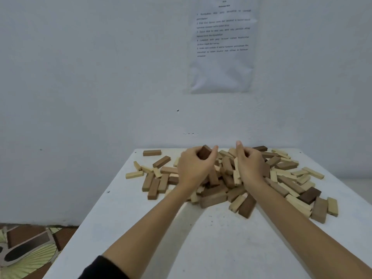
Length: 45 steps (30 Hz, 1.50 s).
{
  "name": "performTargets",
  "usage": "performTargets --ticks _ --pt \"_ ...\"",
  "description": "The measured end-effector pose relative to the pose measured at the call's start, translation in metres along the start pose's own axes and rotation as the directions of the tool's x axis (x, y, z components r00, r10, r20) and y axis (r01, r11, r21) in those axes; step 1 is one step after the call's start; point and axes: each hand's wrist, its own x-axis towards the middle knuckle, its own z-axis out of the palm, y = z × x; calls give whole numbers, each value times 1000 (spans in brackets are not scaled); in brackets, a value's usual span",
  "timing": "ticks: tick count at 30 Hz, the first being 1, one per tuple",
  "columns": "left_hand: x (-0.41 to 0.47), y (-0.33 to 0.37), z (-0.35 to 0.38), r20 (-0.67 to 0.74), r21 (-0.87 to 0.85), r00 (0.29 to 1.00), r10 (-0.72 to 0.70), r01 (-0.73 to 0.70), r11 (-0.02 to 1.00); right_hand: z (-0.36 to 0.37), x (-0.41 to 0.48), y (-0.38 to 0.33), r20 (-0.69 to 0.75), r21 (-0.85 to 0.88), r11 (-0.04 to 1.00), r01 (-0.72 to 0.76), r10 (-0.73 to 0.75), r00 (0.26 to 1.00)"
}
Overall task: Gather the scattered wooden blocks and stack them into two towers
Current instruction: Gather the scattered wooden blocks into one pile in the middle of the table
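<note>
1. Our left hand [193,168] has its fingers curled round 1 dark reddish-brown rectangular wooden block [205,152], lifted clear above the heap; our right hand [250,165] hovers just beside it, fingers curled inward and thumb raised, and we cannot tell whether it grips anything.
2. The heap of oblong wooden blocks [221,190] lies loose across the far half of the white matte surface [211,248]; no tower stands yet, so we judge the task barely begun.
3. Risk: the blocks in the middle lean on one another at odd angles; pulling 1 from below could, we think, set its neighbours sliding; those along the far edge lie close to the drop and might be nudged off.
4. Risk: 2 towers need bare footing; starting them right against the heap could let a stray block knock a base.
5. Materials: every piece is a straight-edged bar with flat faces and square ends, in pale cream, mid tan or dark brown; the wood looks smooth and unvarnished, so faces should sit flat, yet may slip if laid askew.
</note>
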Motion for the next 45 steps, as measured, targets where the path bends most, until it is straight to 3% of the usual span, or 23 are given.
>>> performTargets --ticks 4,8,11,16,20,23,27,32,37,40,43,45 --pt "26 2 49 10 -18 1000 -14 14 1000 5 23 17 -58 -70 998 7 -11 998" --pt "35 -11 71 24 68 1000 8 -9 998 7 29 29 -51 -116 992 56 -62 997" --pt "34 -23 73 46 96 998 40 -45 994 7 33 32 -14 -18 1000 6 -6 1000" --pt "35 -19 65 59 -42 991 -118 121 992 7 38 30 91 212 959 -188 172 981" --pt "39 -17 46 145 -222 960 -239 266 938 3 39 23 157 237 948 -213 179 971" --pt "37 -18 25 155 -256 965 -210 244 935 0 37 17 185 205 957 -204 167 968" --pt "36 -35 -23 112 -219 979 -172 193 956 0 28 0 160 121 991 -58 38 986" --pt "32 -66 -82 108 -132 961 -255 268 954 12 3 -30 209 75 986 150 -162 964" --pt "21 -100 -120 136 312 971 -195 145 939 56 -16 -33 470 -40 946 321 -266 841" --pt "7 -111 -127 126 399 972 -197 133 907 78 -23 -29 636 -231 853 467 -231 737" --pt "-2 -115 -128 143 437 974 -174 95 894 89 -25 -27 767 -456 625 634 -85 636" --pt "-3 -116 -130 194 486 953 -232 112 867 94 -20 -25 817 -499 552 669 41 575"
